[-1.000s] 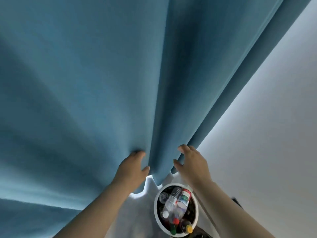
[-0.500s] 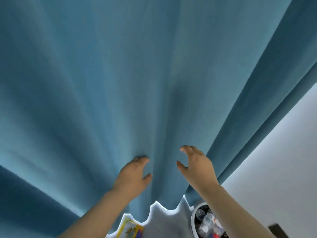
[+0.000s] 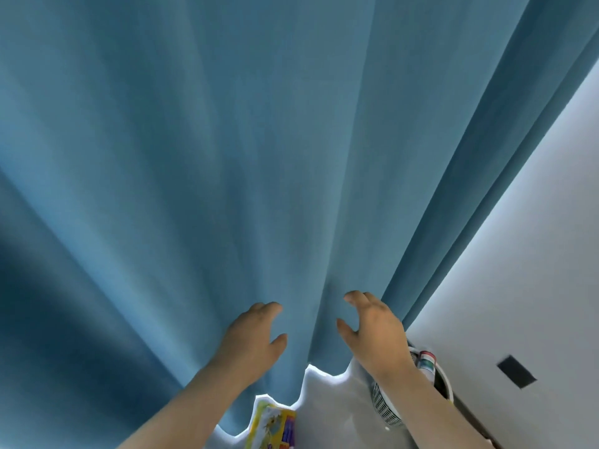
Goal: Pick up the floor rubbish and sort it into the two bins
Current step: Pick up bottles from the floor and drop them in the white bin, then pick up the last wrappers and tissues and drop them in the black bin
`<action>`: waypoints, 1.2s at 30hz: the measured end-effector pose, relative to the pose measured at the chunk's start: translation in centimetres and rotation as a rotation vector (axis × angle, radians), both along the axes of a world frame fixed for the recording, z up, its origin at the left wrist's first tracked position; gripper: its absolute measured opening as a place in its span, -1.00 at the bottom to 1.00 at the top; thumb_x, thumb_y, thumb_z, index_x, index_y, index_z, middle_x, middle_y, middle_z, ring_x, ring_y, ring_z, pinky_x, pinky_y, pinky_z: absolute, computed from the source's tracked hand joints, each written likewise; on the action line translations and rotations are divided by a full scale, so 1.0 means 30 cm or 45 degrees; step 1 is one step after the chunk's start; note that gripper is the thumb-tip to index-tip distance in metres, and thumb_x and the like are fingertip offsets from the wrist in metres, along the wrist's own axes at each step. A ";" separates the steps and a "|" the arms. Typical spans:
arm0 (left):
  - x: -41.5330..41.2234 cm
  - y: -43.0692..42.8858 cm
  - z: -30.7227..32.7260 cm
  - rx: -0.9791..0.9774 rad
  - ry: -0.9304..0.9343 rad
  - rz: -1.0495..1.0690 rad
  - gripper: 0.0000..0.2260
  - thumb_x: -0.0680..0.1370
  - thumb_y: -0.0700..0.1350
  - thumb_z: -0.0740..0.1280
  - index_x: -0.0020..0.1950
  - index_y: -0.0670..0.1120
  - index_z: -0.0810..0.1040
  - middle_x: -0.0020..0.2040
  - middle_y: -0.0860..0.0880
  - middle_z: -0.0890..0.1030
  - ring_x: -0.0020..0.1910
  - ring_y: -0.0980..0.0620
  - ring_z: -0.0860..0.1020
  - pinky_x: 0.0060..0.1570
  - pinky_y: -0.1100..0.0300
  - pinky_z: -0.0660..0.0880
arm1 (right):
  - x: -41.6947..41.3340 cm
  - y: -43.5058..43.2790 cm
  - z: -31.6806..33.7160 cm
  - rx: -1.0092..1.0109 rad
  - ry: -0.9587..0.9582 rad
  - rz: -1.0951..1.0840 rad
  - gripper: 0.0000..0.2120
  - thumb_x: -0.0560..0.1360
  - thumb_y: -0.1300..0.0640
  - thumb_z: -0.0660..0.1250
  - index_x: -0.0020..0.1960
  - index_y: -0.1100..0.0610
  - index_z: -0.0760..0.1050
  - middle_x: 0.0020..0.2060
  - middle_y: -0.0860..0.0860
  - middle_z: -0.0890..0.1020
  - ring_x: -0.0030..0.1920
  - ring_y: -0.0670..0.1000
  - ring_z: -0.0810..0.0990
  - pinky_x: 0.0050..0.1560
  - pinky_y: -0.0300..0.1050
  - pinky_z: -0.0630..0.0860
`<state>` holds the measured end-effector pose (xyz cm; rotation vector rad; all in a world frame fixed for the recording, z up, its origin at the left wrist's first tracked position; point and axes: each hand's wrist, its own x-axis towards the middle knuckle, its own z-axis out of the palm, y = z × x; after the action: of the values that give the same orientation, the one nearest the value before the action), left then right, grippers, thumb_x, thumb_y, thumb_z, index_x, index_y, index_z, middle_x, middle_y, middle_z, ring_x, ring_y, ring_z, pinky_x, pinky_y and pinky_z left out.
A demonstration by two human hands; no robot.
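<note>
A blue curtain [image 3: 259, 157] fills nearly the whole head view, hanging in broad soft folds that fan out from 6 o'clock toward the top and both sides. Its wavy hem ends just above a pale, glossy floor [image 3: 340, 416], of which only a small patch shows, between 5 and 6 o'clock. From 2 to 4 o'clock a plain white wall [image 3: 534, 254] runs beside the curtain's right edge. A small black rectangle [image 3: 515, 372] sits on this wall at about 4 o'clock, and a dark strip [image 3: 473, 419] runs along the wall's foot.

Both bare forearms reach up from the bottom edge. The left hand [image 3: 256, 338], just left of centre toward 6 o'clock, lies against the curtain with its fingertips bent onto the cloth and its thumb out to the side; its grip is loose and holds nothing. The right hand [image 3: 376, 332], just beside it toward 5 o'clock, hovers in front of a fold with fingers curved and spread wide, thumb apart, and it too holds nothing.

A white mesh-sided bin [image 3: 389, 406] stands on the floor at 5 o'clock, close to the wall and largely hidden behind the right wrist. A bottle [image 3: 426, 361] with a red and green label shows at its rim. A yellow packet [image 3: 272, 426] lies on the floor at 6 o'clock, its upper end tucked under the curtain hem, well apart from the bin.
</note>
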<state>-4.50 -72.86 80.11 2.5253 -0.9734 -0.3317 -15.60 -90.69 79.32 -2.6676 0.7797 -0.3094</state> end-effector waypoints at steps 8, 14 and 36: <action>-0.003 -0.029 0.022 -0.092 -0.006 -0.008 -0.58 0.56 0.02 0.26 0.40 0.01 0.33 0.33 0.06 0.43 0.29 0.07 0.45 0.28 0.23 0.36 | -0.014 -0.019 0.042 -0.019 -0.006 -0.010 -0.59 0.53 -0.04 0.29 0.35 -0.01 0.38 0.23 -0.10 0.52 0.23 -0.05 0.50 0.12 -0.20 0.46; 0.001 -0.031 0.030 -0.148 -0.014 -0.060 -0.60 0.55 0.01 0.27 0.38 0.01 0.35 0.33 0.05 0.44 0.28 0.07 0.45 0.27 0.21 0.37 | -0.033 0.012 0.069 -0.038 -0.041 -0.088 -0.59 0.52 -0.03 0.30 0.34 0.01 0.40 0.23 -0.09 0.52 0.23 -0.04 0.50 0.10 -0.19 0.46; 0.142 0.276 -0.503 0.192 0.219 -0.582 -0.64 0.54 -0.04 0.32 0.32 -0.06 0.43 0.24 -0.02 0.51 0.18 -0.02 0.50 0.14 0.19 0.43 | -0.132 0.598 -0.512 0.300 0.234 -0.691 -0.58 0.50 -0.02 0.33 0.32 0.04 0.42 0.20 -0.04 0.55 0.16 0.02 0.55 -0.02 -0.15 0.47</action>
<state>-0.24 -64.59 65.01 2.3273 -1.4967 -0.7679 -19.57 -72.74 63.98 -2.2466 1.4967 -0.0911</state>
